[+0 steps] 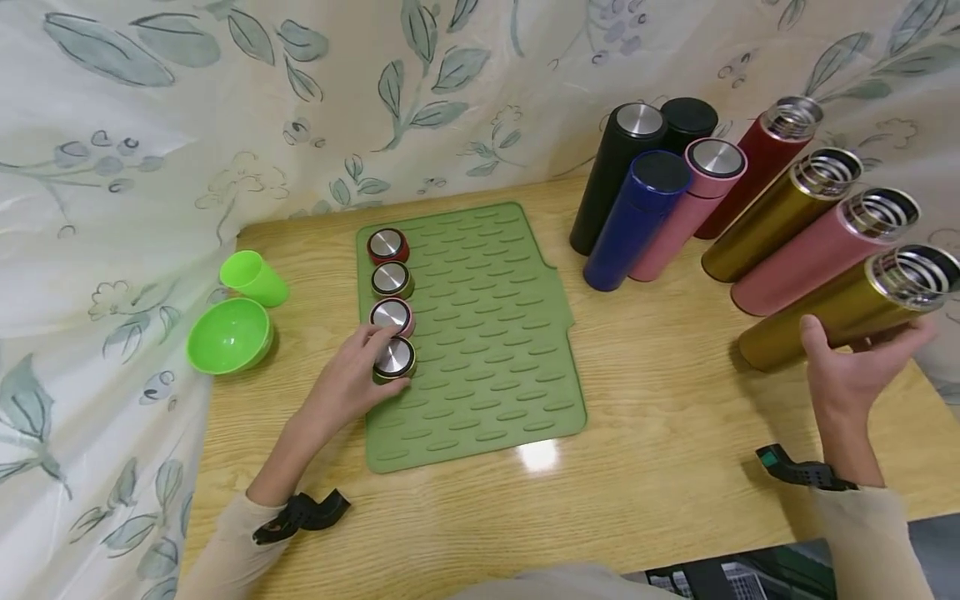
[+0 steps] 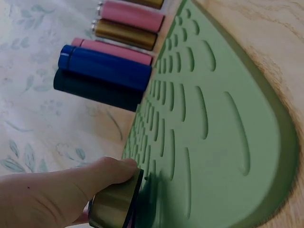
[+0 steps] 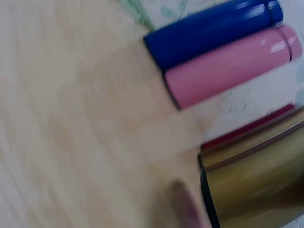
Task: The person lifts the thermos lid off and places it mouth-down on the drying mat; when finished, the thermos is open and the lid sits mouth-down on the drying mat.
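Note:
My left hand (image 1: 358,371) pinches a gold lid with a steel top (image 1: 394,357) between thumb and fingers, at the near left of a green ribbed mat (image 1: 480,333). In the left wrist view the thumb lies along the gold lid (image 2: 113,202). Behind it in a row sit a pink lid (image 1: 392,314), another gold lid (image 1: 392,280) and a red lid (image 1: 387,245). On the right, my right hand (image 1: 858,375) is beside the nearest lidless gold thermos (image 1: 825,321), its thumb and fingers spread. The right wrist view shows a blurred thumb (image 3: 185,204) apart from that thermos.
Lidless pink (image 1: 813,258), gold (image 1: 765,225) and red (image 1: 757,171) thermoses stand behind. Closed blue (image 1: 637,221), pink (image 1: 686,221) and black (image 1: 615,179) thermoses group left of them, near a second black one (image 1: 690,121). A green cup (image 1: 255,279) and bowl (image 1: 230,337) stand far left.

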Demonstrator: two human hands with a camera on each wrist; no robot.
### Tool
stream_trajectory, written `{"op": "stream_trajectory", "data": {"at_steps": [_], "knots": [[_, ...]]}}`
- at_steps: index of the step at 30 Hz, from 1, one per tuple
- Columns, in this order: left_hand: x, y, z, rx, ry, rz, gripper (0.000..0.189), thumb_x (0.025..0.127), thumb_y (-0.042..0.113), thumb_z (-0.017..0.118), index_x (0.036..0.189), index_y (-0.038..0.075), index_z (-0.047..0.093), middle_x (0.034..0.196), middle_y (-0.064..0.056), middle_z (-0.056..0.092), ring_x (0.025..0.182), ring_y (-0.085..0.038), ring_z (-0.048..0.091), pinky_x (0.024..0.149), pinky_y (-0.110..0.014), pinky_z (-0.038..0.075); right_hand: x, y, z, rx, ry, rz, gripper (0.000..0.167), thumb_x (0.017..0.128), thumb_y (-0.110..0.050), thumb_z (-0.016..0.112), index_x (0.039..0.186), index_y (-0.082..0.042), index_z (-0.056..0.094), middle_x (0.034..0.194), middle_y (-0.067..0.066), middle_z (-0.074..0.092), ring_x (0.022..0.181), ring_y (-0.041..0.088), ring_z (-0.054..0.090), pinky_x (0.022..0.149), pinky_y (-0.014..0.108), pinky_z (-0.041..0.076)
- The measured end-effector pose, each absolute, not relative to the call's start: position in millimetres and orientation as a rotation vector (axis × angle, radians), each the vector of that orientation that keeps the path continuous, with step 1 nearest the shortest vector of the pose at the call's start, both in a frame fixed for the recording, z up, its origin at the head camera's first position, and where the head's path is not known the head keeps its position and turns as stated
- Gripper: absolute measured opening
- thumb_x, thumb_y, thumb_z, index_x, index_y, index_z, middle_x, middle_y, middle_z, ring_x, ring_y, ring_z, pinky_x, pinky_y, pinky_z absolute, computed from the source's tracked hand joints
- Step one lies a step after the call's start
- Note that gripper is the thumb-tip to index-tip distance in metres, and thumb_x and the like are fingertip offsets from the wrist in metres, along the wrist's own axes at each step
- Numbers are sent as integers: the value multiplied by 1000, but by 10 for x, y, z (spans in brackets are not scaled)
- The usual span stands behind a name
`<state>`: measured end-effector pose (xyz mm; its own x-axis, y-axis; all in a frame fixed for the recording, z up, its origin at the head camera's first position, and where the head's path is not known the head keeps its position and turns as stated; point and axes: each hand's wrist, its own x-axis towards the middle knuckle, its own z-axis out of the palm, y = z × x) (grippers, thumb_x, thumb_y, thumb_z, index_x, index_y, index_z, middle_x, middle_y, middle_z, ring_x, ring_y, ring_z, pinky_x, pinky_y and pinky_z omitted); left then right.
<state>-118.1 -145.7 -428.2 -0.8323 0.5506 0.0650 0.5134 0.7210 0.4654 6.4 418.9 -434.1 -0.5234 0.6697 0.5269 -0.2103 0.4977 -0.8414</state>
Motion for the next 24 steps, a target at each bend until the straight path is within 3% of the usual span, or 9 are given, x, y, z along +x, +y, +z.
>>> {"op": "stream_trajectory", "data": {"at_steps": [10, 16, 24], "knots": [[-1169, -1460, -4287, 856, 2833, 726, 71, 73, 29, 85, 134, 15, 52, 121, -14, 52, 98, -28, 57, 75, -43, 54, 19, 4213, -4341, -447, -1704, 1208, 69, 73, -5, 69, 133, -4, 33, 130, 6, 49, 113, 16, 51, 91, 22, 44], [-1168, -1470, -4296, 848, 2831, 734, 71, 73, 29, 86, 134, 17, 53, 122, -13, 52, 98, -27, 57, 74, -42, 54, -41, 4294, -4356, -422, -1720, 1222, 70, 75, -4, 69, 134, -6, 31, 135, 7, 47, 122, 20, 49, 100, 26, 44], [-1178, -1484, -4293, 842, 2822, 735, 70, 73, 29, 85, 134, 15, 53, 124, -14, 50, 99, -27, 58, 75, -42, 54, -86, 4298, -4362, -376, -1681, 1256, 73, 73, -2, 72, 133, -5, 31, 136, 10, 47, 124, 24, 49, 100, 28, 46]]}}
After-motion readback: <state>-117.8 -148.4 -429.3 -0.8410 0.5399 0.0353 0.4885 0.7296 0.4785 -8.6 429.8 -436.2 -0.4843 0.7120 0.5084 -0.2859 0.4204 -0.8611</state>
